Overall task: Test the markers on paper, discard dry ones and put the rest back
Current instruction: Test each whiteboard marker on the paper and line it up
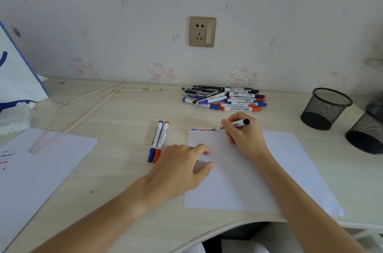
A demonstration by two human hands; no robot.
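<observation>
Right hand [244,136] grips black marker [232,125], tip on top edge of paper sheet [279,170] beside blue and red squiggles. Left hand [182,167] rests on sheet's left edge, fingers curled – what it holds, can't tell. Blue marker [155,141] and red marker [161,142] lie capped left of sheet; marker pile [224,98] behind it.

Pale desk [128,112], paper sheet [290,170], marker pile [226,99], mesh cups [325,107]

Soft, even daylight, fairly bright; no glare. Shadows faint, e.g. under the left hand [182,166] on the paper [290,170]. Wide-angle distortion bends the desk [116,120] edge & corners. Center sharp; periphery soft, esp. the mesh cups [325,107] at right.
</observation>
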